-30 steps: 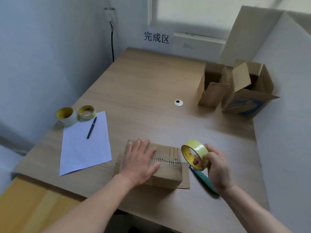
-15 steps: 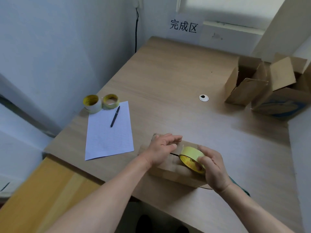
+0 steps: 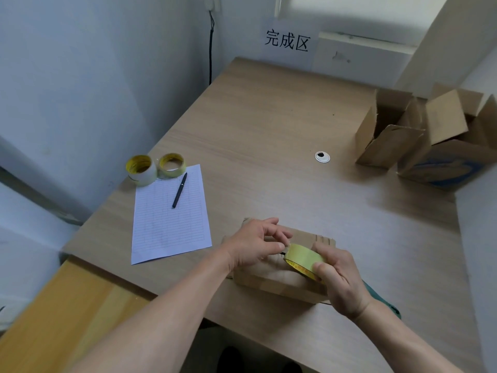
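Wood-grain desk (image 3: 269, 125), with a wall sign (image 3: 287, 41) reading "完成区" at its far edge; open room lies mid-desk. Flat brown cardboard box (image 3: 279, 281) sits at the near edge. Over it, the right hand (image 3: 341, 281) grip is curled round a yellow tape roll (image 3: 304, 258); the left hand (image 3: 255, 246) grip pinches the roll's left rim. Lined paper (image 3: 169, 222) lies left of the box.

A light wooden table (image 3: 269, 117) stands in a corner of pale bluish walls (image 3: 94, 76). A bright window (image 3: 349, 12) sits above its far edge, beside a printed sign (image 3: 287, 43).
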Motion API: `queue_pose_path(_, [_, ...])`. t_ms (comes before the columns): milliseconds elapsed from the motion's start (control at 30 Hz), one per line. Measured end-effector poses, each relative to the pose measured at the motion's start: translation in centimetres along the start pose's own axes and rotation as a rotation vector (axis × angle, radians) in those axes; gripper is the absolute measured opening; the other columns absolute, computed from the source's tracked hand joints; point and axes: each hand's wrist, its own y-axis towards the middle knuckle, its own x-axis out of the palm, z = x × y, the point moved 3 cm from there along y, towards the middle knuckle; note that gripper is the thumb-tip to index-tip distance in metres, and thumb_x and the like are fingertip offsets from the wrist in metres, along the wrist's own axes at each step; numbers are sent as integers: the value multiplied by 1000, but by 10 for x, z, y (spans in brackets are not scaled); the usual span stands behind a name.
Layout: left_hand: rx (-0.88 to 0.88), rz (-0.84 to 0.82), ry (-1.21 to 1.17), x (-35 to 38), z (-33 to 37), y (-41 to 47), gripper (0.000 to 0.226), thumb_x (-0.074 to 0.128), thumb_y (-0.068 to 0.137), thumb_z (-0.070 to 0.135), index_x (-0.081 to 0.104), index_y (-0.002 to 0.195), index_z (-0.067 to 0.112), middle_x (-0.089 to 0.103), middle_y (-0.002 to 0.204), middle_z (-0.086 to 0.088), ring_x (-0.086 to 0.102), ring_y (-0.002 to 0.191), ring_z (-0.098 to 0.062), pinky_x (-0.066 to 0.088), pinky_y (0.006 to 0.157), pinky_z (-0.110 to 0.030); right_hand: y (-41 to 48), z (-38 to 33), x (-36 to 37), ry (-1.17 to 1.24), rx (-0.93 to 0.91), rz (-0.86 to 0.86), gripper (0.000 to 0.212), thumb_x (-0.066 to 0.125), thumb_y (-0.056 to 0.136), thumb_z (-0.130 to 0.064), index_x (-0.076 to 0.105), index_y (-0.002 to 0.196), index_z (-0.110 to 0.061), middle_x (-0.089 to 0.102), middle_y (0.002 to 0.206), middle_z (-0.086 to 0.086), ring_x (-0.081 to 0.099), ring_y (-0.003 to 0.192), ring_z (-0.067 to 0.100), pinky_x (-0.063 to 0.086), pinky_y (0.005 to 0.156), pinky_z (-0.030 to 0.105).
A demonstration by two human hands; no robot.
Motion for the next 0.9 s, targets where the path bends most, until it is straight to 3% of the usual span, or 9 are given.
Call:
queue_pose_path(167, [11, 27, 22, 0, 2, -2, 17, 72, 83, 1, 72, 82, 18, 68, 122, 4, 31, 142, -5, 25, 116, -27, 0, 0, -1, 0, -4, -19, 35, 41, 80, -37, 52, 66, -7, 41, 60, 3, 38, 55, 15, 27, 51, 30])
queue_pose_path(333, [27, 75, 53, 4, 2, -1, 26, 67, 86, 1, 66, 73, 24, 69, 119, 3, 31, 141, -6, 27, 113, -25, 0, 2, -1, 7, -8, -24, 38, 43, 81, -41, 55, 68, -8, 43, 62, 2, 40, 56, 13, 27, 52, 26])
queue_pose_path(433, [20, 82, 54, 5, -1, -1, 27, 60, 92, 4, 60, 73, 23, 67, 117, 5, 31, 141, -6, 28, 115, -30, -8, 7, 2, 85, 71, 1, 47, 53, 78, -55, 62, 77, -9, 50, 67, 7, 45, 59, 14, 32, 53, 21])
queue_pose_path(533, [16, 110, 63, 3, 1, -1, 24, 53, 98, 10, 56, 75, 18, 67, 114, 5, 41, 133, -7, 33, 110, -28, -11, 13, 4, 173, 177, 60, 68, 71, 63, -70, 68, 94, -10, 59, 79, 13, 53, 68, 22, 43, 54, 27])
queue_pose_path(600, [32, 198, 64, -3, 5, -5, 25, 50, 96, 17, 53, 72, 21, 66, 107, 3, 54, 109, -5, 41, 94, -24, -7, 15, 5, 160, 234, 126, 50, 80, 61, -53, 68, 94, -19, 63, 81, 6, 56, 70, 17, 46, 58, 26])
queue_pose_path(667, [88, 290, 133, -9, 7, -11, 19, 45, 87, 22, 50, 69, 22, 60, 96, 2, 51, 85, -1, 40, 78, -19, -2, 18, 6, 72, 265, 192, 23, 79, 72, -25, 63, 87, -28, 64, 81, -1, 56, 71, 12, 41, 60, 19])
queue_pose_path(733, [129, 372, 229, -9, 1, -20, 17, 41, 83, 20, 45, 66, 22, 49, 83, 3, 45, 76, -2, 34, 70, -14, -2, 25, 10, -24, 279, 232, 33, 73, 81, -2, 58, 85, -32, 63, 83, 0, 56, 74, 10, 40, 62, 17])
queue_pose_path(833, [98, 522, 258, -10, -13, -30, 22, 39, 86, 21, 44, 65, 16, 41, 78, 4, 41, 73, -4, 29, 66, -13, -2, 24, 18, -113, 279, 245, 34, 66, 86, -3, 55, 91, -34, 62, 89, 1, 58, 79, 16, 46, 70, 35])
queue_pose_path(900, [49, 597, 251, -14, -22, -34, 30, 42, 95, 22, 46, 67, 12, 42, 80, 0, 42, 72, -5, 30, 67, -18, 3, 19, 22, -198, 258, 225, 29, 66, 89, -12, 52, 96, -36, 58, 87, -8, 55, 79, 19, 45, 69, 37])
